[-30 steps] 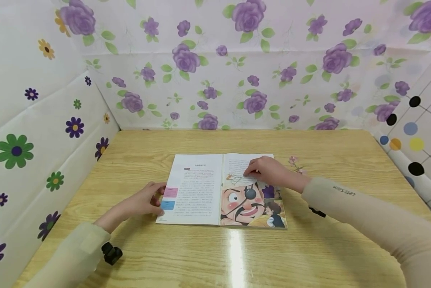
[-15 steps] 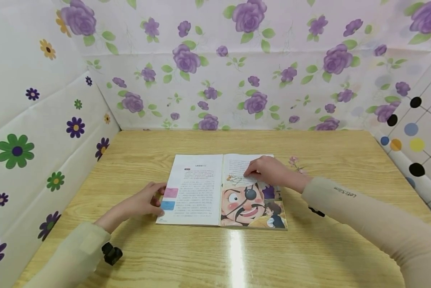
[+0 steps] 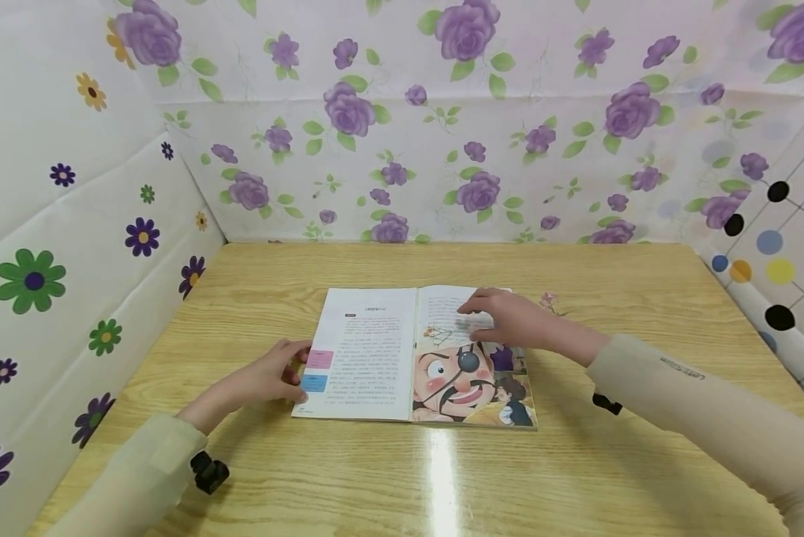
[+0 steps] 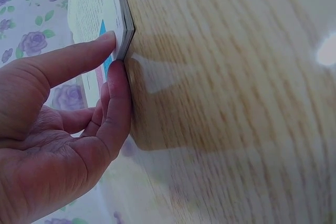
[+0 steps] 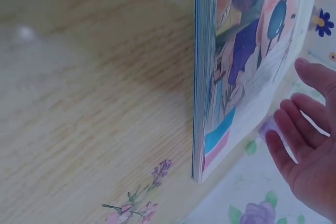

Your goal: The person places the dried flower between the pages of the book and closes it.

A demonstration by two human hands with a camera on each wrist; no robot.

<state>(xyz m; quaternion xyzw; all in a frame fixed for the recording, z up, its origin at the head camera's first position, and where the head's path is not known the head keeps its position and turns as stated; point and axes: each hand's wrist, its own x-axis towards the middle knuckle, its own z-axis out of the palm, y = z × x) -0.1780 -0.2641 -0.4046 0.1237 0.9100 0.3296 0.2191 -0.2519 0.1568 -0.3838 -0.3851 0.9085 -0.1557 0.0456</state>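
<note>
An open book (image 3: 371, 358) lies on the wooden table, text on its left page, a cartoon of an eye-patched face on its right page. My left hand (image 3: 268, 377) holds the book's left edge; in the left wrist view, the thumb (image 4: 100, 45) rests on the page corner and the curled fingers are at the edge. My right hand (image 3: 509, 317) is over the upper right page, fingers spread and holding nothing, also seen in the right wrist view. A thin sprig with small orange blossoms (image 3: 435, 333) lies on the right page, left of the right hand.
Pink and purple flower sprigs (image 5: 142, 198) lie on the table (image 3: 610, 283) beyond the book's right edge, partly hidden by the right forearm in the head view. Flower-printed cloth (image 3: 388, 171) stands behind and to the left, dotted cloth (image 3: 781, 272) to the right.
My right hand's fingers, together beside the sprig before, have spread apart, and the hand has shifted slightly right. The sprig stays on the page. The left hand has not moved.
</note>
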